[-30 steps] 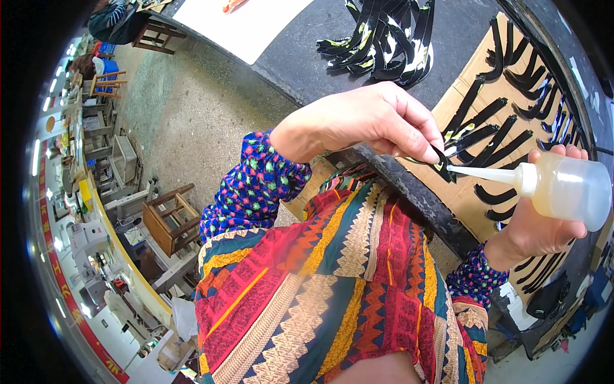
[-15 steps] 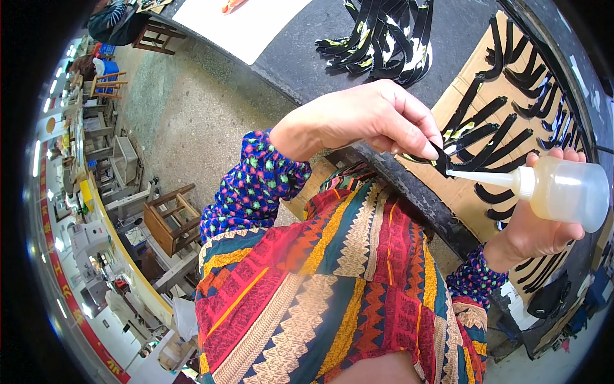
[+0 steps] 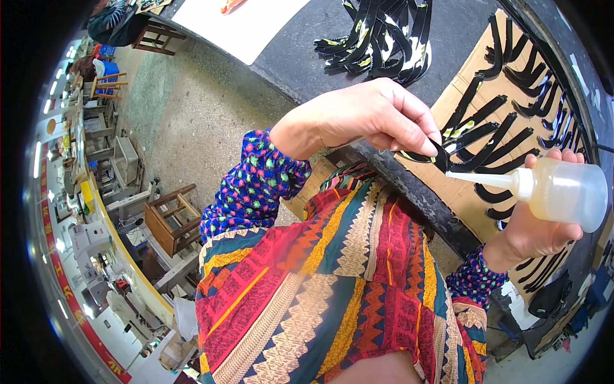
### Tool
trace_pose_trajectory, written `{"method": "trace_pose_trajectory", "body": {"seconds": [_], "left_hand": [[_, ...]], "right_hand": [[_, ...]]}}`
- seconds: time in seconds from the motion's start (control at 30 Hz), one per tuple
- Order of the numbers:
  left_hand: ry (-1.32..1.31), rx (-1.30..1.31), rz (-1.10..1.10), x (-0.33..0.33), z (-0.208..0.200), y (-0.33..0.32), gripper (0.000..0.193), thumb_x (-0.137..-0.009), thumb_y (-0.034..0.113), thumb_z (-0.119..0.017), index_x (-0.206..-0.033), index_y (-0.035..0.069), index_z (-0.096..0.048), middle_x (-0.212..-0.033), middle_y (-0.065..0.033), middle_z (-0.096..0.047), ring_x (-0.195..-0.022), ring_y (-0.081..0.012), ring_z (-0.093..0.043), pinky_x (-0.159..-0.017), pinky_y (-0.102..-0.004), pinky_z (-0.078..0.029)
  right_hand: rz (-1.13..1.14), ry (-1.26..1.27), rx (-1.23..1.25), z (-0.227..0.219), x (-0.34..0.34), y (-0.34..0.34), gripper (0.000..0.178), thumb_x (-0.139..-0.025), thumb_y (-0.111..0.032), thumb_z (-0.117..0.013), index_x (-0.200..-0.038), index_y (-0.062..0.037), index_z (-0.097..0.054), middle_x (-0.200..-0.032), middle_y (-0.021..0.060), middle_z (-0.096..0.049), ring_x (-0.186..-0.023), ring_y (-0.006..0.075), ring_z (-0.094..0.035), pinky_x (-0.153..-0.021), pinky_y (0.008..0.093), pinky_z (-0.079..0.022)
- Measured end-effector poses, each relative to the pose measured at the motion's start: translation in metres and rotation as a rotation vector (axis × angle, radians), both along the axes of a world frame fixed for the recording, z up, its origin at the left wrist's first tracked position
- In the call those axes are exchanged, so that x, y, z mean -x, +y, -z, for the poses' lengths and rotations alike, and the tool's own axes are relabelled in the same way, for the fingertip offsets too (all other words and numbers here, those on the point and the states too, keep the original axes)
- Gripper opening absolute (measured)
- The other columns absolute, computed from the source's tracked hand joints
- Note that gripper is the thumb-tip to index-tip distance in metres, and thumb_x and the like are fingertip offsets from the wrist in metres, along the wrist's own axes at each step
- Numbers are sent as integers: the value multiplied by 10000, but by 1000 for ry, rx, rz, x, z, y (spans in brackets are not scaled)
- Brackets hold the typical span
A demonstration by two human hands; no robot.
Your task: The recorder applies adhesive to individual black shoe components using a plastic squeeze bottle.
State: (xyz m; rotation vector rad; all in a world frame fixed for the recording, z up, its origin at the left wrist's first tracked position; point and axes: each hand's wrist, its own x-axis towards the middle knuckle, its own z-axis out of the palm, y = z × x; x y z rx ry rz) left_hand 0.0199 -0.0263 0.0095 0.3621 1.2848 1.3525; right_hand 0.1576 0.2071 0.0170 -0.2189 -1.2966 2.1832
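Observation:
My left hand (image 3: 377, 118) pinches the end of a narrow black fabric strip (image 3: 441, 157) between thumb and fingertips, above the table's near edge. My right hand (image 3: 527, 232) is wrapped round a translucent squeeze bottle (image 3: 566, 192) with yellowish liquid inside. The bottle lies nearly level, and its long tapered white nozzle (image 3: 483, 179) points left, its tip at the strip just below my left fingertips. Whether liquid is coming out is too small to tell. Behind my hands, more black strips (image 3: 489, 157) lie in rows on a sheet of brown cardboard (image 3: 441, 118).
A heap of black strips with white and green patches (image 3: 384, 38) lies on the dark table (image 3: 288, 48), near a white sheet (image 3: 236, 25). A wooden stool (image 3: 169, 217) stands on the floor to the left. A dark pouch-like item (image 3: 550, 299) is at the lower right.
Both hands keep nearly the same place. The pinched strip end and the nozzle tip have shifted very slightly; the grips look unchanged.

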Motion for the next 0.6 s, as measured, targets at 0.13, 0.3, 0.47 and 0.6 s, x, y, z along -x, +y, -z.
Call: {"method": "trace_pose_trajectory", "body": {"seconds": [0.13, 0.3, 0.47, 0.6], "left_hand": [[-18, -8, -9, 0, 1, 0, 145, -750, 116, -667, -881, 58, -648, -627, 82, -507, -504, 18, -364, -436, -140, -233], [-9, -12, -10, 0, 0, 1, 147, -750, 111, -664, -883, 52, -646, -614, 79, -496, -498, 14, -360, -433, -142, -231], [-28, 7, -35, 0, -2, 1, 151, -753, 110, -657, -889, 47, -645, -612, 74, -501, -496, 13, -363, -434, -139, -238], [-18, 22, -36, 1, -3, 0, 156, -754, 114, -653, -895, 48, -644, -624, 69, -514, -500, 15, -368, -436, -137, -243]], "right_hand": [[5, -10, -10, 0, 0, 0, 998, -547, -480, -783, -1275, 3, -300, -1241, 127, -412, -1148, 279, -393, -954, 479, -316], [-2, -3, 6, 0, 0, 1, 999, -545, -478, -785, -1274, 2, -301, -1234, 124, -407, -1144, 279, -389, -953, 478, -319], [-27, -6, 39, 1, -1, 2, 986, -538, -472, -792, -1263, 3, -320, -1219, 120, -406, -1135, 268, -389, -942, 472, -329], [-31, -29, 21, 1, 0, 3, 981, -536, -472, -793, -1257, 4, -329, -1211, 115, -409, -1133, 261, -397, -937, 466, -337]]}}
